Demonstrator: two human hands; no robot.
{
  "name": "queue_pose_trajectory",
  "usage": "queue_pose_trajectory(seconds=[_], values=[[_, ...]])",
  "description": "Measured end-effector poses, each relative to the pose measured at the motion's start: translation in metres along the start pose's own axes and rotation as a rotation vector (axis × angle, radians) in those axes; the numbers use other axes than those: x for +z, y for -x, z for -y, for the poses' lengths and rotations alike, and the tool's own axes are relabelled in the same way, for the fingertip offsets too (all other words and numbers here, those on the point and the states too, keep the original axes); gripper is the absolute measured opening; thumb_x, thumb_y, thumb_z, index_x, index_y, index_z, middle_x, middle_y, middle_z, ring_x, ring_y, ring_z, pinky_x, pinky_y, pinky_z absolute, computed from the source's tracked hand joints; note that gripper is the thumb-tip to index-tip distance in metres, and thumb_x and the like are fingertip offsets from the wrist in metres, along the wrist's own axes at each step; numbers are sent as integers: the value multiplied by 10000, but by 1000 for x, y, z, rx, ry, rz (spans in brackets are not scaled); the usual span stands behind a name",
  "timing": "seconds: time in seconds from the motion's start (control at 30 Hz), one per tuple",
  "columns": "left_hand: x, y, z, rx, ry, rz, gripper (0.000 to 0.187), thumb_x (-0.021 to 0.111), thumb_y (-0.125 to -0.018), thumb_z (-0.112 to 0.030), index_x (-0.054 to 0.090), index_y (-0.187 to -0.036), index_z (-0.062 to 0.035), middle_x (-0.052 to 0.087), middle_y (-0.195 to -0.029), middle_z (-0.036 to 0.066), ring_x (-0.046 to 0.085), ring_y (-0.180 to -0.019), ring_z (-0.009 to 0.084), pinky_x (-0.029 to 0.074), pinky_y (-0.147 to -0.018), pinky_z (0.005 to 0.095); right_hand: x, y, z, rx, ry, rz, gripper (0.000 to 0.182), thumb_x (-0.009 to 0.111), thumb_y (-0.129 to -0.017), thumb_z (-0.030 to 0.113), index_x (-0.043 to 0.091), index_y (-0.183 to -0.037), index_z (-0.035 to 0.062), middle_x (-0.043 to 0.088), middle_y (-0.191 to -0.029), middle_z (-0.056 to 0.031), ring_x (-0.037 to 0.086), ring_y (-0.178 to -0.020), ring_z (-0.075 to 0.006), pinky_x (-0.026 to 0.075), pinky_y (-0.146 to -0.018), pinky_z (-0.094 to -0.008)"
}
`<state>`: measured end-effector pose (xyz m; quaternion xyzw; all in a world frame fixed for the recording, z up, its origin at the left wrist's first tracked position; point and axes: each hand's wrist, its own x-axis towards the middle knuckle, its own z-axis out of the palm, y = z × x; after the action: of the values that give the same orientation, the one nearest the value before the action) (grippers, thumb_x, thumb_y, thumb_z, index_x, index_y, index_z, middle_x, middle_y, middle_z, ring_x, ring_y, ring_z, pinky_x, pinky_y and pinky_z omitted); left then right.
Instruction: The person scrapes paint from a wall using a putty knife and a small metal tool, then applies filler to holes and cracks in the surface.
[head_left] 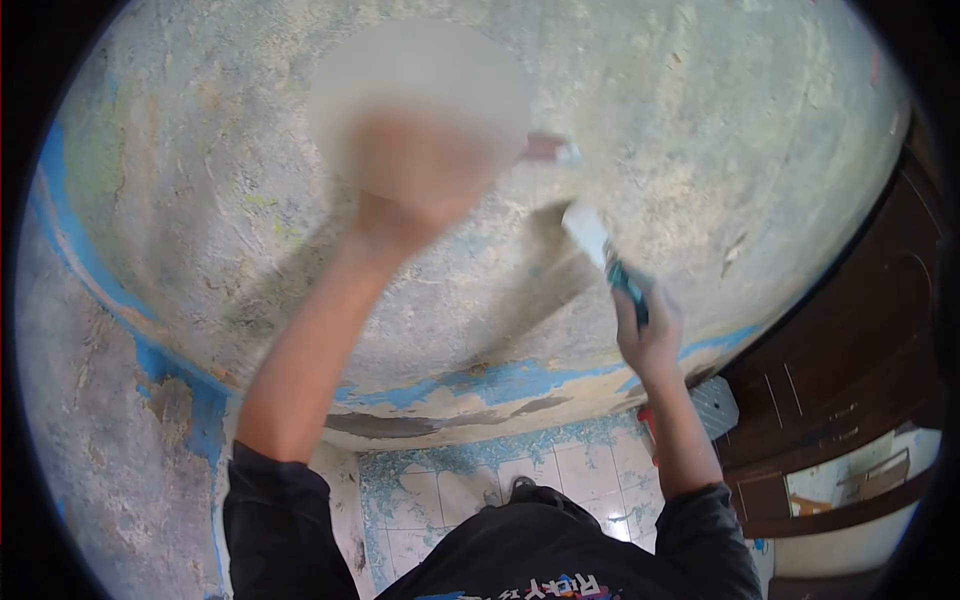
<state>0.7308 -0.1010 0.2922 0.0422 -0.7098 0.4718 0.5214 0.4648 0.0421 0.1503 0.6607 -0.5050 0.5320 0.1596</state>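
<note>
1. I count two bare-handed grips: one left grip (428, 165), one right grip (652, 325).
2. I see one green-handled scraper with a pale flat blade (588, 235), plus one blurred dark-red piece with a whitish tip (547, 148).
3. One dark brown wooden furniture piece (840, 340).
4. I make out one grey angular object (714, 406).
5. Two black fabric sleeves (285, 520) on my feed.

A black shirt (500, 548) has elbow-length sleeves (285, 515) and white-and-coloured lettering (550, 588) across the front.
</note>
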Motion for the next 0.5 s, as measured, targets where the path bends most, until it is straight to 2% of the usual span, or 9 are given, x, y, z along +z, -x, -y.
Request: queue_pose_trajectory(seconds=[0.07,0.13,0.23,0.3,0.37,0.5], values=[[-16,21,-36,-46,-11,-47,357,838,-747,-177,746,-1086,-241,627,-1006,-50,545,-1010,189,365,-905,379,11,23,0,42,-102,76,340,712,-889,22,658,-1224,5,675,-834,-183,670,-670,-338,519,-596,-387],[-40,41,-71,-205,-35,33,326,808,-747,-100,749,-1045,-220,613,-1032,-36,535,-994,208,393,-901,393,31,52,-5,63,-159,35,353,686,-915,45,622,-1259,-2,641,-794,-174,647,-669,-312,511,-615,-370],[-65,91,-110,-520,-109,164,335,761,-743,-41,747,-1046,-184,599,-1053,-1,516,-1001,254,414,-888,421,38,86,6,341,-283,155,335,631,-978,109,578,-1289,-5,644,-835,-130,613,-666,-255,492,-617,-333],[-76,124,-132,-720,-180,206,337,752,-764,-43,759,-1065,-197,597,-1061,-4,491,-1034,267,411,-877,437,52,106,5,492,-559,234,325,579,-1016,141,545,-1306,-1,623,-858,-91,571,-661,-191,462,-610,-294],[-84,140,-146,-763,-253,214,333,757,-759,-47,759,-1066,-177,594,-1074,14,487,-1027,290,426,-851,436,57,109,5,676,-931,378,290,505,-1066,196,487,-1307,36,573,-877,-44,494,-622,-103,406,-558,-257],[-91,145,-147,-832,-321,186,325,750,-763,-38,759,-1063,-161,592,-1080,33,483,-1020,304,443,-826,425,61,76,25,841,-1300,530,218,468,-1082,232,470,-1240,82,537,-826,-52,432,-558,-74,358,-496,-245]])
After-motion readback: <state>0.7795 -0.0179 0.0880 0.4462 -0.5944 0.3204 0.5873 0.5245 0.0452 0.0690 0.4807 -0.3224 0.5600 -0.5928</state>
